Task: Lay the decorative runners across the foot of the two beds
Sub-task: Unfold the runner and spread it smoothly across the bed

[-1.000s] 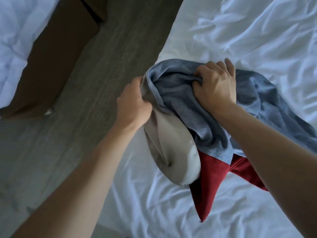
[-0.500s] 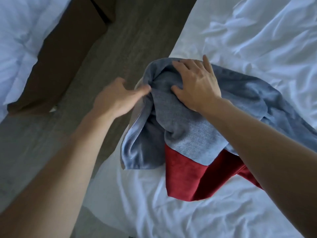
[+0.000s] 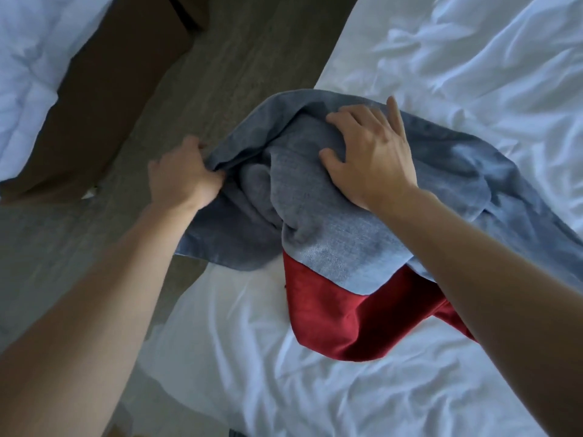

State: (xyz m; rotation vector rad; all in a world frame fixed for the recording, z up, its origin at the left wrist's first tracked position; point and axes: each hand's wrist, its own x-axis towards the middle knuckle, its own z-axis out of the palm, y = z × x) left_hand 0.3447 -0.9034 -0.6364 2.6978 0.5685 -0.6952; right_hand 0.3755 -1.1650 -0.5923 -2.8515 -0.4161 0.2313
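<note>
The runner (image 3: 331, 222) is lying bunched at the near bed (image 3: 473, 74) edge, left hand (image 3: 181, 171) gripping its overhanging fold, right hand (image 3: 369, 152) pressing spread fingers on top; uneven pulling risks it sliding floorward.

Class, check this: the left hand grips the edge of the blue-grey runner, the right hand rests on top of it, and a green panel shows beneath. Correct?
Not quite. The panel is red, as the head view shows. The left hand grips the runner's edge; the right hand rests on top.
</note>
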